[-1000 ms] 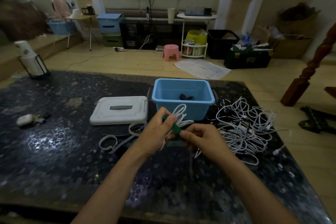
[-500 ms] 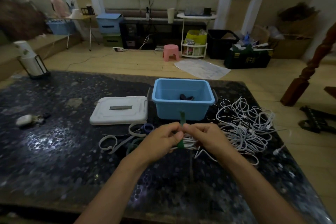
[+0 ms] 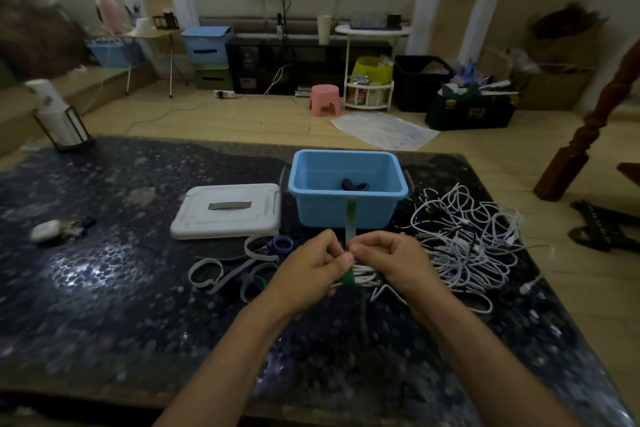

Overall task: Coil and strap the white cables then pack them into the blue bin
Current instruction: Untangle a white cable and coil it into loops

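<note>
Under my hands spreads the dark speckled table (image 3: 104, 288), with everything on it laid out around my grip. Just to the right of my grip, touching the bundle I hold, lies the tangled pile of loose white cables (image 3: 467, 236). Straight beyond my grip stands the blue bin (image 3: 346, 211), open, with a small dark item (image 3: 354, 185) on its floor. Beyond and to the left of my grip lies the white lid (image 3: 227, 211), flat, just beside the bin. Nearer, just left of my left hand, lie several loose straps (image 3: 221, 270), pale, blue and dark green, some curled into loops.

My left hand (image 3: 308, 274) and right hand (image 3: 391, 263) meet knuckle to knuckle above the table. Between them I hold a coiled white cable (image 3: 363, 277), which shows below my fingertips. A green strap (image 3: 349, 225) is wrapped round that coil, and its free end stands upright from my grip in front of the bin's near wall. Both hands have fingers curled, with thumbs and forefingers pinching at the strap where it leaves the coil.
</note>
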### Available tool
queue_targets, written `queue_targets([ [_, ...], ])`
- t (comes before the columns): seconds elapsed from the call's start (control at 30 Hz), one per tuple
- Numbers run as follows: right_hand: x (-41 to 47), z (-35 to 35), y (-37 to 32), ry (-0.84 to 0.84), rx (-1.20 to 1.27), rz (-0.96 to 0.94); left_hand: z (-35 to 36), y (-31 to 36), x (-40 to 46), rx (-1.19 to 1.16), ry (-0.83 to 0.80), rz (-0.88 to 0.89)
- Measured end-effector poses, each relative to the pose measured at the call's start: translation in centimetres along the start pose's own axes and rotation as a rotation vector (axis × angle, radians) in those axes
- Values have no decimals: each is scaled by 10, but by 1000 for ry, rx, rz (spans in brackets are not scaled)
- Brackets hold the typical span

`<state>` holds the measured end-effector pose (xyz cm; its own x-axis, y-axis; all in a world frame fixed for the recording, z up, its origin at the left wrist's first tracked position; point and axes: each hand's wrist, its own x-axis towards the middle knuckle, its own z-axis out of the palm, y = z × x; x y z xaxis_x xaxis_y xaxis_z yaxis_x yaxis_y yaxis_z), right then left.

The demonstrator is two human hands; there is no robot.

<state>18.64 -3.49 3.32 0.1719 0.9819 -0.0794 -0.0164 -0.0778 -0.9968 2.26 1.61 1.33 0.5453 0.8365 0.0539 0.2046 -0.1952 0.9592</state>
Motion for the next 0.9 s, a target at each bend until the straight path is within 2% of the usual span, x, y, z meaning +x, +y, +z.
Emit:
queue_targets([
  [0.27,2,-1,5,4,-197,-93,8,2,0,-48,-72,-10],
  [0.37,4,0,10,29,-244,-94,9,4,0,-99,-105,-75],
  [0.53,5,-3,4,36,-313,-153,13,2,-1,14,-113,-184],
  [0.77,0,1,-7,5,-243,-252,12,6,1,-158,-56,-232],
  [0.9,-4,1,-5,-37,-265,-272,12,13,-1,-233,-170,-217],
])
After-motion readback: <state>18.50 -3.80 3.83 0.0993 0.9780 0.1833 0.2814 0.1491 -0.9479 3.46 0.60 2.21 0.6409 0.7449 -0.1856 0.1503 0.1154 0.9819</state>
